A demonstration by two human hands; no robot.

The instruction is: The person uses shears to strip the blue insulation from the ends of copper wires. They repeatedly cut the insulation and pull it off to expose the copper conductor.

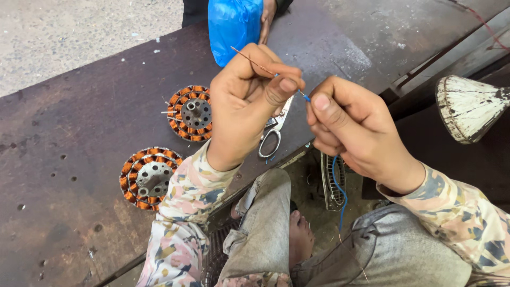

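Two copper-wound stators (192, 112) (149, 178), scissors (273, 133) and a blue bag (234, 26) on the rusty bench (69, 133).

A rusty brown metal workbench (69, 133) with small holes stood on pale speckled concrete floor (64, 26), under flat daylight.

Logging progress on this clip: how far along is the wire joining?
Looks done: the blue wire has a bared end. In hand: the left hand pinches a copper strand against that end, held by the right hand. Seemingly left: both wound stators and the scissors lie untouched on the table.
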